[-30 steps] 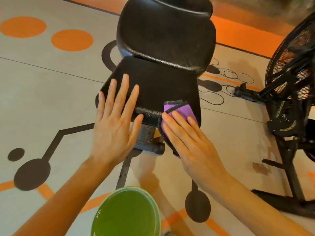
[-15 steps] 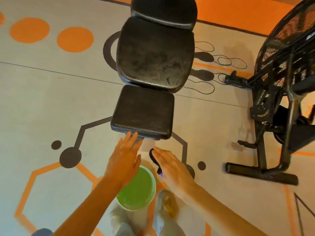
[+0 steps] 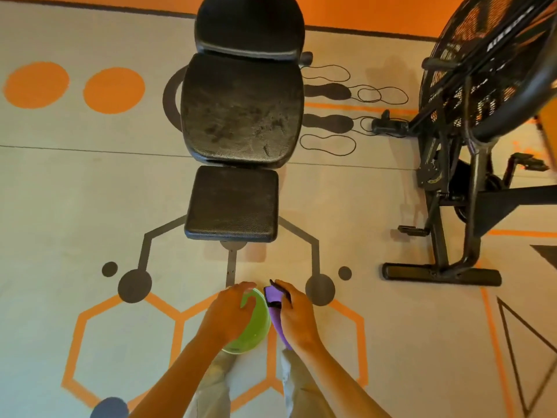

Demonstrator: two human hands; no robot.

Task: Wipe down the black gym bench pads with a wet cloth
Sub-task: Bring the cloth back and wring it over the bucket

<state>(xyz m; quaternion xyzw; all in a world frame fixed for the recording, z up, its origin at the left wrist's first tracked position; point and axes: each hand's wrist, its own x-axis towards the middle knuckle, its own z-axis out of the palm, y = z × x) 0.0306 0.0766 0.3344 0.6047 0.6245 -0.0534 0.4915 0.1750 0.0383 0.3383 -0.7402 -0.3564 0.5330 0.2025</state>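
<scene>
The black gym bench stands ahead of me with three pads: a square seat pad (image 3: 231, 203), a larger back pad (image 3: 241, 113) and a head pad (image 3: 248, 28) at the far end. Streaks show on the back pad. My right hand (image 3: 297, 316) holds a purple cloth (image 3: 274, 309) with a black edge, down near the floor and well short of the seat pad. My left hand (image 3: 229, 312) hangs over a green bowl (image 3: 256, 324) beside the cloth, fingers spread and curled over the bowl's rim.
A black air bike (image 3: 470, 152) stands at the right, its base bar (image 3: 441, 274) on the floor. The grey floor carries orange hexagons and black markings. My legs (image 3: 211, 387) show at the bottom edge.
I have drawn back from the bench; both hands left the seat pad and dropped to the green bowl. The cloth came off the pad's front edge with my right hand.
</scene>
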